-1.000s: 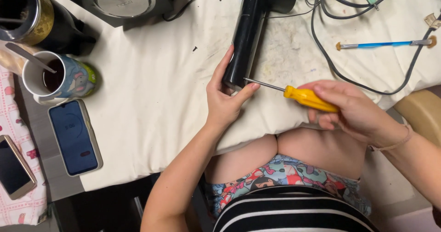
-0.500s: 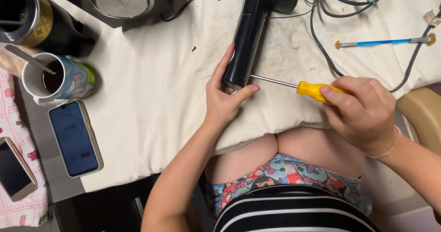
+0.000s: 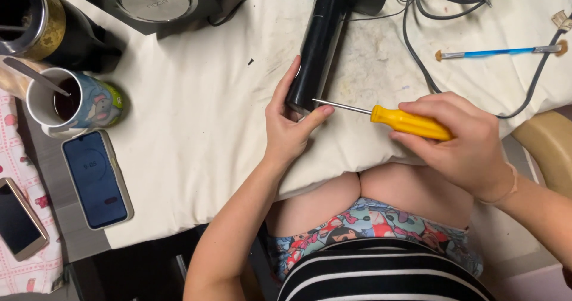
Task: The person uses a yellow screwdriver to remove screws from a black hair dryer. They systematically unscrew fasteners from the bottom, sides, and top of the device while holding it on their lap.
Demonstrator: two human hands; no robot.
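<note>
While our left hand (image 3: 289,128) grips the black cylinder's (image 3: 316,45) near end on the cloth-covered desk (image 3: 190,128) | right hand (image 3: 459,140) clasps yellow screwdriver (image 3: 408,122), tip at end face | step: seating the tip; next, we judge, needs steady alignment.

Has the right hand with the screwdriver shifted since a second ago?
Yes: the right hand slid its yellow-handled screwdriver slightly rightward, away from the black device.

Mug (image 3: 89,101), two phones (image 3: 95,179) — speaker (image 3: 156,0), blue brush (image 3: 497,52), cables (image 3: 417,45)
</note>
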